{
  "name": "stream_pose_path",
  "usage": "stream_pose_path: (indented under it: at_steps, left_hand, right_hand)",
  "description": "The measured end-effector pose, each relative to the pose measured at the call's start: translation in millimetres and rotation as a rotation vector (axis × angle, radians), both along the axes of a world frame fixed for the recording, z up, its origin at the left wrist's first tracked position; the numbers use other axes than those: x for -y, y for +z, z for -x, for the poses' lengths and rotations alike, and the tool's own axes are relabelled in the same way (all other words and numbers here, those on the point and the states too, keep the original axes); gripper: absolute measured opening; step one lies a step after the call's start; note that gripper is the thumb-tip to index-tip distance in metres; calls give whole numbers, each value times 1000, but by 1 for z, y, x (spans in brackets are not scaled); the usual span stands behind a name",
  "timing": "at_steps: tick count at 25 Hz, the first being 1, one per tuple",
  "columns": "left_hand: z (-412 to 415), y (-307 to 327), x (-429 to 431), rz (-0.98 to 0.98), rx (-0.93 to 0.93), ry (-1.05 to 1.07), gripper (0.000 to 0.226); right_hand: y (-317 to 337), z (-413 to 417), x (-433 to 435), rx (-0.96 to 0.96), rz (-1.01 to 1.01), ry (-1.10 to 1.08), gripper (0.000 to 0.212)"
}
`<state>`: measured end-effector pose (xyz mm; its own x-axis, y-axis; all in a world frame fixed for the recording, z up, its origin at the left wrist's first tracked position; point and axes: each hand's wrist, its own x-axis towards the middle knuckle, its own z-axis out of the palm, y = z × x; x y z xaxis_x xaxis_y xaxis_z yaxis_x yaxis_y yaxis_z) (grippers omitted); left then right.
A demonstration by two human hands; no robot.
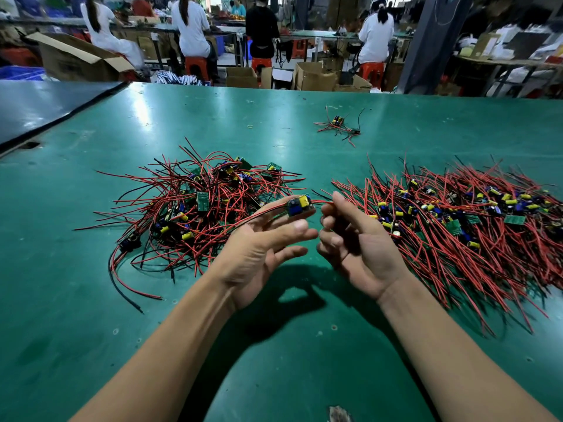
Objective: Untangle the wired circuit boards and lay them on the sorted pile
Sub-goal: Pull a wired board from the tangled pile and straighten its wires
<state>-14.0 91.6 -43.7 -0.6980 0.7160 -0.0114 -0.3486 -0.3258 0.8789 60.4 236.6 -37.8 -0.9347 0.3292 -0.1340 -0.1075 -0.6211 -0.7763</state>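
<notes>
I see my left hand (259, 248) spread wide, the circuit board (300, 205) lying on its straight fingertips. My right hand (356, 242) pinches the board's red wire (323, 202). On the surface (91, 330), the tangled pile (207, 205) sits at ten o'clock and the sorted pile (457, 217) at three.

Gap between tangle (198, 208) and sorted pile (457, 220)
</notes>
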Motion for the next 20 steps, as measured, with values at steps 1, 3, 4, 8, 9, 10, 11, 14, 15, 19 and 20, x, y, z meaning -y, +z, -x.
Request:
stream_pose_path:
  at_steps: [1, 3, 4, 8, 9, 10, 11, 14, 15, 19, 20]
  left_hand:
    - [-1, 0, 0, -12, 27, -39, 45]
    - [-2, -1, -2, -21, 89, -88, 40]
    - [-2, -2, -3, -11, 104, -108, 31]
    - [2, 1, 0, 38, 201, -207, 33]
    - [2, 3, 1, 35, 198, -212, 34]
    - [1, 2, 2, 42, 169, -212, 34]
    - [0, 3, 3, 59, 135, -218, 33]
    - [-5, 2, 3, 97, 33, -259, 26]
    - [-6, 1, 3, 108, 18, -272, 26]
    - [-6, -2, 0, 215, -7, -265, 22]
    - [-7, -3, -1, 240, -11, -259, 24]
  right_hand:
    - [1, -1, -3, -12, 87, 43, 23]
    - [3, -4, -8, -29, 208, 126, 22]
    - [4, -5, -9, -28, 233, 162, 22]
    - [5, -9, -10, -15, 187, 202, 18]
    - [5, -8, -10, -12, 176, 197, 18]
    - [4, -8, -9, -6, 164, 190, 18]
    - [4, -7, -9, 2, 142, 180, 18]
    - [0, -4, -6, 67, -39, 124, 21]
    - [-2, -3, -5, 88, -114, 102, 20]
    - [-9, -1, -9, 115, -328, 39, 18]
    - [-10, -1, -10, 123, -376, 37, 17]
